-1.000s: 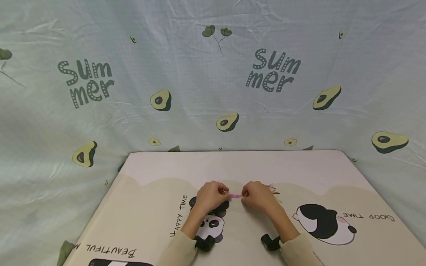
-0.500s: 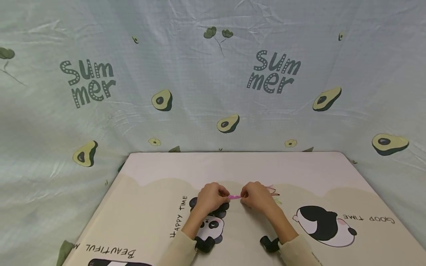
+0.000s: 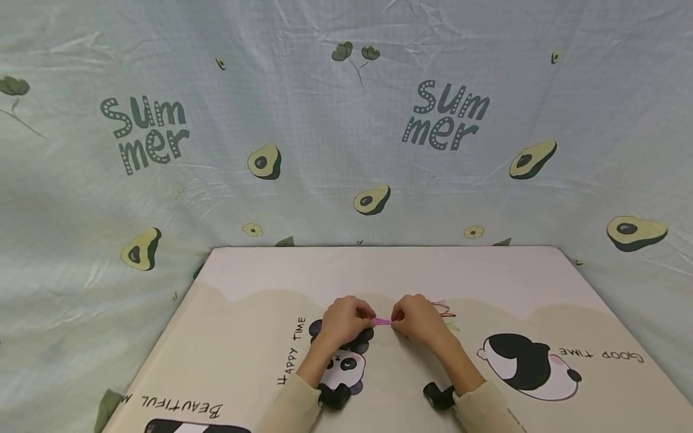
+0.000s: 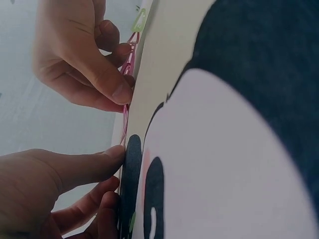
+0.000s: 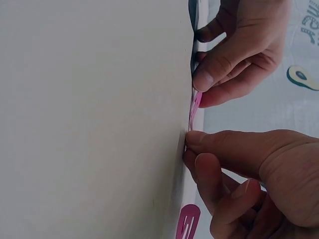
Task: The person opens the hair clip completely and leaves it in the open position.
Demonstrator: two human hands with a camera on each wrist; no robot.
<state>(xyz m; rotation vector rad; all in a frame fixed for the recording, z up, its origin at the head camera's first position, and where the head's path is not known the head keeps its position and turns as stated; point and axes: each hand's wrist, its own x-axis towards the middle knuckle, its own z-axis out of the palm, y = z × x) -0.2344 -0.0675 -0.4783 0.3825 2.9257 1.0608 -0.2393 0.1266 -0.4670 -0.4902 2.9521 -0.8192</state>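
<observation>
Between the two hands spans a pink snap hair clip (image 3: pixel 382 322), held low over the table near its middle. My left hand (image 3: pixel 346 320) pinches one end of it with thumb and fingertips. The other end is pinched by my right hand (image 3: pixel 418 319). Thin pink strips of the clip show in the gap in the left wrist view, and its ends are hidden under the fingertips. Just beyond the right hand lie more hair clips, among them a red one (image 3: pixel 445 311) and a green one (image 4: pixel 139 21). A dark pink hair clip (image 5: pixel 188 221) shows below the right hand in the right wrist view.
The table (image 3: pixel 243 349) has a beige and pale pink cover printed with pandas, a dog and lettering. A pale curtain (image 3: pixel 325 108) with avocado prints hangs behind its far edge. Black wrist cameras (image 3: pixel 334 397) sit at both sleeves.
Both hands stay almost in place, with only small finger shifts. The strips of the pink hair clip look a little more spread between the fingertips than a second ago.
</observation>
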